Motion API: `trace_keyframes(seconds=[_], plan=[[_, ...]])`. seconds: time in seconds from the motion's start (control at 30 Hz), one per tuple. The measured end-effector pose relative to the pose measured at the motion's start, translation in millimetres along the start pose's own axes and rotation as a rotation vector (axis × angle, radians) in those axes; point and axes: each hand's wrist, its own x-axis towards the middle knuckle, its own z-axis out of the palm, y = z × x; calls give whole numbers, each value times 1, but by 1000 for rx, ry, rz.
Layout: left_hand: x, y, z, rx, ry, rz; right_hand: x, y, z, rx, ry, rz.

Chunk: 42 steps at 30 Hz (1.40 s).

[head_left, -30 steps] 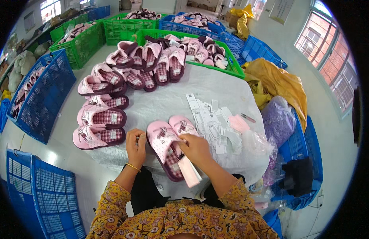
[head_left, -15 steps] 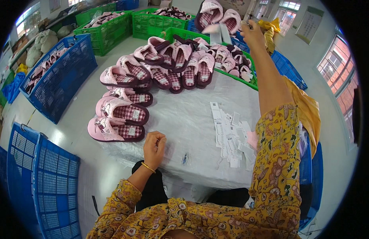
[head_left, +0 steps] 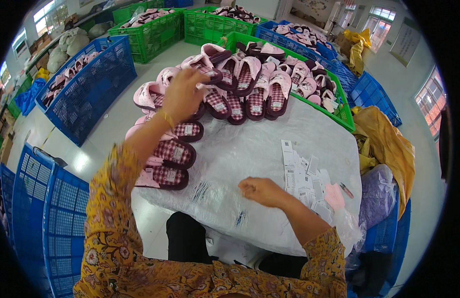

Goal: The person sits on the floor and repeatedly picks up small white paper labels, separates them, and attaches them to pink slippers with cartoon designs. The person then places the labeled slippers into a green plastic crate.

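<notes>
Pink slippers point(head_left: 279, 92) with dark plum soles and checked insoles stand in overlapping rows along the far and left sides of a plastic-covered table point(head_left: 230, 159). My left hand point(head_left: 183, 94) reaches over the row at the left, its fingers curled beside a slipper point(head_left: 204, 64). A small whitish bit shows at those fingers; what they hold is unclear. My right hand point(head_left: 262, 191) rests at the table's near middle with its fingers curled in and nothing visible in them. White printed tags point(head_left: 302, 174) lie loosely piled to its right, beside a pink piece point(head_left: 334, 196).
A green crate point(head_left: 346, 111) filled with slippers adjoins the table's far right side. Blue crates point(head_left: 86, 99) stand on the floor at left, and more crates of slippers stand behind. Yellow cloth point(head_left: 389, 154) and a purple plastic bag point(head_left: 378, 193) hang at the right.
My right hand has come back from the far right to the table. The slippers raised there are no longer up. My left hand has moved from the near edge up to the slipper row.
</notes>
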Motion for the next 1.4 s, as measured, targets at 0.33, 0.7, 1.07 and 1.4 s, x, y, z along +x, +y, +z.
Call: trace_keyframes(seconds=[0.33, 0.7, 1.07, 1.4], plan=[[133, -97, 99, 666, -622, -302, 0, 3, 2, -136, 86, -67], [128, -111, 93, 953, -392, 125, -2, 5, 1, -166, 152, -98], [-14, 119, -24, 670, -219, 562, -115, 0, 14, 58, 370, -151], [-136, 177, 10, 200, -556, 576, -203, 39, -46, -162, 901, 0]])
